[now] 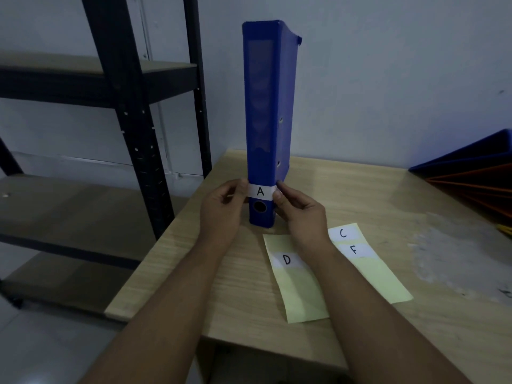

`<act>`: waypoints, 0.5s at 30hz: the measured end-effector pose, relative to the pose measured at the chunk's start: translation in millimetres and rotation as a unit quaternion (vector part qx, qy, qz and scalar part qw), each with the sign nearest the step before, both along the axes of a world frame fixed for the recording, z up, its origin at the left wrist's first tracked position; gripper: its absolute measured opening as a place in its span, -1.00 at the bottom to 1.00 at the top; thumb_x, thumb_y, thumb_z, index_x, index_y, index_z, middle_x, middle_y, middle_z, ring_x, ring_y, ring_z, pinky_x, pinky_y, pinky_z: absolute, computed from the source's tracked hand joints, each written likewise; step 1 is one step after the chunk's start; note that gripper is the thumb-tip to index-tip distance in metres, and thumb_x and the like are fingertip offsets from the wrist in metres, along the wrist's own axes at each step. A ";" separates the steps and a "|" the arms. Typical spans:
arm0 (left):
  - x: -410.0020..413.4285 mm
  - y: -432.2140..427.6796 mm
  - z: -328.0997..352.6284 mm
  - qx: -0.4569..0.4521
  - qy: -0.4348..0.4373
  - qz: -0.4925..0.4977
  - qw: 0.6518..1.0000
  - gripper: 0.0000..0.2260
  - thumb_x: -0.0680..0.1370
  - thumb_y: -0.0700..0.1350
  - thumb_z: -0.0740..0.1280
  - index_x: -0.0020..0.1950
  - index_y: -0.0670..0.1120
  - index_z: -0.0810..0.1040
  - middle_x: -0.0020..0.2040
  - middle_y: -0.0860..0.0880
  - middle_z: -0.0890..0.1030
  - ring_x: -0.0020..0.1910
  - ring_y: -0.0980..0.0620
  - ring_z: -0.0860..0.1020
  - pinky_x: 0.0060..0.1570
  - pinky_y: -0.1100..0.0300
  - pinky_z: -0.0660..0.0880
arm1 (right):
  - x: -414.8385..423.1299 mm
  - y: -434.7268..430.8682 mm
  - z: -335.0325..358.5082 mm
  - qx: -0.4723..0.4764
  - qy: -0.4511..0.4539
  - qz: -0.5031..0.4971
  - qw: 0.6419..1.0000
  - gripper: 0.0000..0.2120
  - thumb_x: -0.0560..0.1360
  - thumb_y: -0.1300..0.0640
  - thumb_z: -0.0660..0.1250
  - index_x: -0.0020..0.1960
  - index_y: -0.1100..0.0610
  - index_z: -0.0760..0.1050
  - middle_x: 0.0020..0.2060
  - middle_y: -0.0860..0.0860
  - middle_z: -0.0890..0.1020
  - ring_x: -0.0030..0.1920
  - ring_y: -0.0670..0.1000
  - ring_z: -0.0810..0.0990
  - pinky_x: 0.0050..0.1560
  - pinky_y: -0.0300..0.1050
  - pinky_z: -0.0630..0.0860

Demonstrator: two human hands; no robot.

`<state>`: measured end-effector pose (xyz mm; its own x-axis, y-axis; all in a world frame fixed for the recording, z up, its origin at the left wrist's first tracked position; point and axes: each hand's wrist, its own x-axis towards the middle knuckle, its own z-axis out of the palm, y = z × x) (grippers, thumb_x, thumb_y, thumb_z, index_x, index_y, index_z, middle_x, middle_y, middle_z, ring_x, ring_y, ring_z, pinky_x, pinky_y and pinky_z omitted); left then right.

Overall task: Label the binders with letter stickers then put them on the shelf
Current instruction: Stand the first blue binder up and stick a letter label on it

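A blue binder [266,112] stands upright on the wooden table [360,189], spine toward me. A white sticker marked A [260,191] lies across the spine just above the finger hole. My left hand [221,209] pinches the sticker's left end against the binder's edge. On the other side, my right hand [299,212] presses the right end with thumb and fingertips. Two yellow backing sheets lie flat in front: one with a D sticker [286,259], the other [371,261] with C and F stickers.
A black metal shelf unit [133,112] with wooden boards stands left of the table. Blue and orange binders [476,176] are stacked flat at the table's right edge. A scuffed whitish patch marks the table on the right.
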<state>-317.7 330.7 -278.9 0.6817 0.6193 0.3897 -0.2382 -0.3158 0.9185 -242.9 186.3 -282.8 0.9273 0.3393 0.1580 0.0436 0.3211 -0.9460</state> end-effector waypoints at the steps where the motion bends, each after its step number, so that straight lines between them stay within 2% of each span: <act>1: 0.0 -0.1 0.4 -0.001 0.000 -0.002 1.000 -0.73 0.68 0.08 0.34 0.28 0.01 0.70 0.11 0.17 0.73 0.05 0.24 0.69 -0.07 0.49 0.53 | 0.8 -1.0 0.4 -0.004 0.007 0.003 1.000 -0.66 0.60 0.21 0.49 0.37 0.16 0.67 0.18 0.02 0.77 0.14 -0.01 0.76 0.17 -0.15 0.69; 4: 1.3 1.2 1.1 0.011 0.007 -0.011 1.000 -0.75 0.62 -0.02 0.46 0.29 0.01 0.70 0.12 0.19 0.72 0.07 0.32 0.65 -0.05 0.50 0.53 | 3.1 -2.2 0.9 -0.001 0.024 0.013 1.000 -0.66 0.60 0.22 0.50 0.37 0.13 0.66 0.19 0.02 0.77 -0.02 0.05 0.71 0.14 -0.05 0.71; 7: 2.4 2.3 0.2 0.009 0.014 -0.016 1.000 -0.75 0.61 -0.06 0.47 0.30 0.02 0.70 0.14 0.16 0.72 0.08 0.31 0.64 -0.05 0.52 0.52 | 3.8 -4.1 0.8 0.007 0.033 0.027 0.999 -0.65 0.61 0.27 0.48 0.38 0.11 0.65 0.24 0.02 0.75 -0.04 0.04 0.69 0.12 -0.07 0.70; 8: 2.4 2.9 -0.2 0.006 0.015 -0.015 1.000 -0.75 0.62 -0.06 0.47 0.30 0.03 0.70 0.15 0.16 0.72 0.09 0.29 0.65 -0.04 0.52 0.52 | 3.7 -4.2 0.9 0.008 0.032 0.035 0.999 -0.63 0.62 0.30 0.46 0.40 0.10 0.63 0.27 0.01 0.74 -0.01 0.05 0.71 0.15 -0.05 0.70; 10: 2.4 3.9 -0.9 0.003 0.022 -0.010 1.000 -0.75 0.62 -0.05 0.46 0.31 0.05 0.70 0.18 0.16 0.72 0.14 0.23 0.65 0.02 0.46 0.55 | 4.0 -4.1 1.6 0.029 0.043 0.064 0.997 -0.57 0.64 0.35 0.40 0.47 0.09 0.57 0.34 -0.01 0.70 0.17 0.10 0.75 0.30 0.08 0.66; 12: 3.1 4.9 -1.3 0.005 0.024 -0.010 1.000 -0.76 0.63 -0.06 0.45 0.31 0.07 0.69 0.18 0.16 0.72 0.16 0.17 0.66 0.10 0.37 0.57 | 3.7 -3.2 3.2 0.071 0.065 0.100 0.990 -0.50 0.63 0.35 0.40 0.54 0.09 0.49 0.39 -0.04 0.67 0.31 0.10 0.70 0.40 0.16 0.59; 15: 2.8 4.6 -0.8 0.002 0.022 -0.018 1.000 -0.77 0.64 -0.07 0.43 0.28 0.13 0.67 0.17 0.18 0.72 0.15 0.16 0.68 0.04 0.46 0.55 | 1.9 -0.6 5.4 0.064 0.067 0.100 0.991 -0.39 0.51 0.11 0.53 0.54 0.04 0.51 0.34 -0.07 0.70 0.30 0.07 0.70 0.42 0.13 0.54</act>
